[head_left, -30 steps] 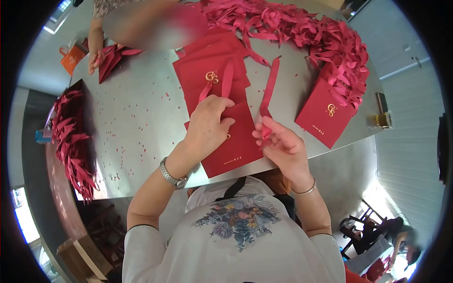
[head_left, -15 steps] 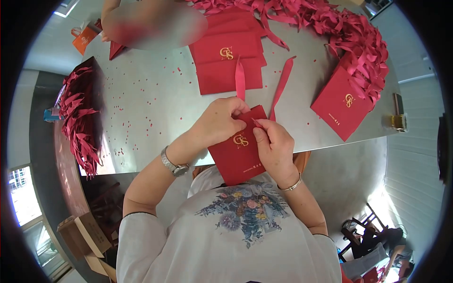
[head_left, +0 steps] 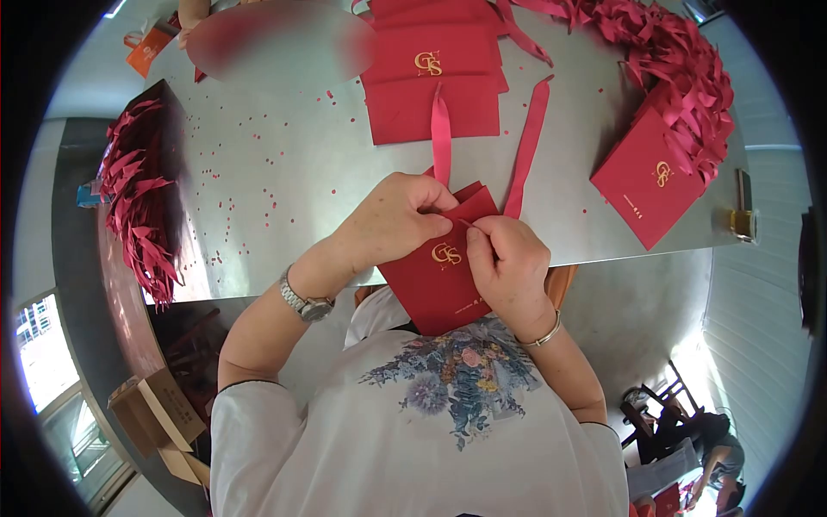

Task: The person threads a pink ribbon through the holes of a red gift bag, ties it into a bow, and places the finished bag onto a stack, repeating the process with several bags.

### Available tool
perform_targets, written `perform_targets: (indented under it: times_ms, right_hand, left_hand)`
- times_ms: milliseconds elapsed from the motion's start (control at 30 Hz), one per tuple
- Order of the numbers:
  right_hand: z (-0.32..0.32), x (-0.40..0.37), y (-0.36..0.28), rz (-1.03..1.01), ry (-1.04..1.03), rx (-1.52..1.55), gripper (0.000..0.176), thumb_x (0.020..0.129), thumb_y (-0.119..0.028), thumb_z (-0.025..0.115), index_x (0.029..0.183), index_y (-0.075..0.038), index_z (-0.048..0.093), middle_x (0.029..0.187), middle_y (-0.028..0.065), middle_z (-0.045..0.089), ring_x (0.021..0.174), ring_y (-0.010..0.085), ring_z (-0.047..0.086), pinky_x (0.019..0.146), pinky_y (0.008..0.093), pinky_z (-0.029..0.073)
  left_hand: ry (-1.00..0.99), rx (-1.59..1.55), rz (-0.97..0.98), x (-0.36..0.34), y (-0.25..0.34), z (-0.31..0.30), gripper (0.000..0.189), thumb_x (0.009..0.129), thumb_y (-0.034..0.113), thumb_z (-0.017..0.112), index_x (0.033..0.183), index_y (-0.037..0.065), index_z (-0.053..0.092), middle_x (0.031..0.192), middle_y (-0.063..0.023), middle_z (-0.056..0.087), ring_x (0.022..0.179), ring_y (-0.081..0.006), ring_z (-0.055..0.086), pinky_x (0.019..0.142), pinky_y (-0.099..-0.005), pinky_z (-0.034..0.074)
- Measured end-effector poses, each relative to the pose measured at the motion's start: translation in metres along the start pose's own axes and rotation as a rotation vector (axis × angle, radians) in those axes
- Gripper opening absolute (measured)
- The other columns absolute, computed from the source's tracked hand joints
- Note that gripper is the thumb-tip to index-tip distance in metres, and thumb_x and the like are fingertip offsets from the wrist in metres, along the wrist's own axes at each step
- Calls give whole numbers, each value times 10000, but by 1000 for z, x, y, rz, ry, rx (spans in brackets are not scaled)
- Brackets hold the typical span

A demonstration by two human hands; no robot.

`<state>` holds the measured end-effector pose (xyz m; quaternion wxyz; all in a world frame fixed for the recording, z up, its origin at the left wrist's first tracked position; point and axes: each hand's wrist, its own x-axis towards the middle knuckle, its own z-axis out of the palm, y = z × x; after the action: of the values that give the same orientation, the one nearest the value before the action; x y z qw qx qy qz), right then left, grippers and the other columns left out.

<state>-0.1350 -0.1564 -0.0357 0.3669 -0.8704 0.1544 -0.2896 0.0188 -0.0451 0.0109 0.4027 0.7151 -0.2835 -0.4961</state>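
Observation:
A red paper bag with gold lettering leans against my body at the table's front edge. My left hand, wearing a watch, pinches the bag's top edge. At the right side of the opening, my right hand is closed with thumb and finger on a short ribbon end. Two lengths of pink ribbon, one on the left and one on the right, stretch up from the bag over the table. Beyond them lies a stack of red bags.
On the metal table, small red bits are scattered. Ribboned bags stand in a row at right, and a box of ribboned bags at left. Another person's hand is at the far left. A small jar stands at the right edge.
The view has shifted slightly, so the table items sit higher. My right hand has turned a little and still pinches at the bag's opening. My left hand keeps its grip.

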Motion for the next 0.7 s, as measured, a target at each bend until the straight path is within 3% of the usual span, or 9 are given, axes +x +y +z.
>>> perform_targets:
  times_ms: [167, 267, 333, 367, 433, 567, 700]
  right_hand:
    - [1, 3, -7, 36, -18, -54, 116, 786, -85, 679, 713, -67, 590, 647, 94, 588, 577, 296, 577, 515, 401, 456]
    - [-3, 9, -14, 123, -74, -59, 148, 775, -99, 671, 674, -66, 568, 630, 101, 583, 560, 305, 574, 510, 414, 452]
    - [-10, 17, -18, 190, -119, -47, 154, 773, -109, 659, 662, -65, 562, 627, 108, 584, 557, 313, 576, 511, 426, 451]
    - [-16, 24, -18, 208, -214, -65, 144, 774, -120, 642, 664, -64, 568, 632, 115, 588, 565, 321, 583, 515, 437, 450]
    - [-23, 36, -18, 170, -357, -177, 125, 772, -143, 607, 680, -61, 588, 659, 123, 611, 600, 327, 614, 530, 458, 464]
    - [-25, 45, -28, -18, -411, -381, 127, 766, -148, 620, 679, -62, 585, 661, 110, 622, 610, 304, 628, 530, 436, 482]
    - [-21, 44, -27, -138, -429, -416, 127, 783, -138, 624, 688, -74, 568, 649, 90, 603, 607, 276, 624, 522, 391, 488]
  left_hand:
    - [91, -3, 92, -3, -9, 12, 151, 851, -25, 620, 994, -32, 670, 875, -34, 693, 800, -84, 626, 706, -249, 511]
    - [202, 174, 217, -8, -10, 19, 162, 838, -31, 620, 991, -22, 670, 882, -78, 702, 789, -120, 653, 704, -261, 515]
    - [241, 279, 298, -12, -6, 22, 175, 820, -34, 611, 987, -6, 658, 884, -133, 686, 773, -218, 676, 688, -303, 522]
    - [241, 276, 297, -12, -6, 25, 175, 820, -34, 611, 987, -6, 658, 884, -133, 686, 773, -218, 676, 688, -303, 522]
    - [381, 463, 524, -12, -8, 31, 95, 793, -21, 574, 882, -7, 605, 781, -190, 625, 743, -388, 616, 623, -443, 500]
    - [341, 473, 567, -10, -12, 30, 83, 788, -24, 570, 864, 6, 584, 747, -184, 598, 710, -389, 602, 612, -465, 485]
    - [293, 236, 463, -12, -12, 18, 152, 834, 15, 580, 959, -22, 658, 852, -224, 653, 798, -364, 651, 651, -393, 521]
